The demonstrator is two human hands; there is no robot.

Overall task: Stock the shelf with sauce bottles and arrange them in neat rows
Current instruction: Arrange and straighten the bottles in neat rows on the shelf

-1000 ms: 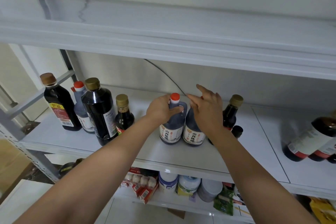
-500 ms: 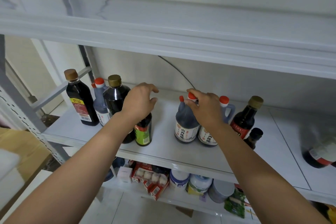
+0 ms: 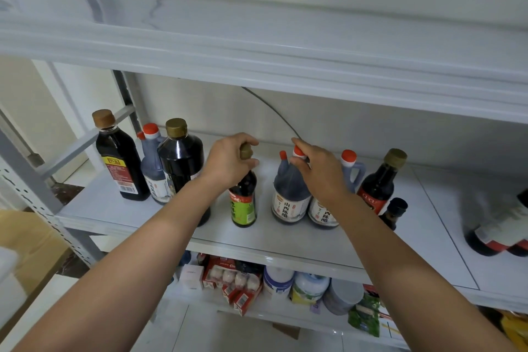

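On the white middle shelf (image 3: 285, 240) stand several sauce bottles. My left hand (image 3: 228, 163) grips the gold cap of a small dark bottle with a green label (image 3: 243, 206). My right hand (image 3: 320, 171) pinches the red cap of a blue-grey vinegar jug (image 3: 288, 197); a second jug (image 3: 324, 213) stands right beside it, partly hidden by my wrist. To the left stand a tall brown-capped bottle (image 3: 118, 157), a red-capped jug (image 3: 153, 168) and a wide gold-capped bottle (image 3: 181, 160).
Right of the jugs stand a gold-capped dark bottle (image 3: 380, 183) and a small black-capped one (image 3: 395, 211). Dark bottles with red-and-white labels (image 3: 503, 228) are at the far right. The upper shelf (image 3: 257, 46) overhangs. Packages fill the lower shelf (image 3: 257, 280).
My left hand left the vinegar jug, moved left and now grips the green-label bottle's cap, which stands further from the wide bottle. My right hand moved onto the left jug's cap.
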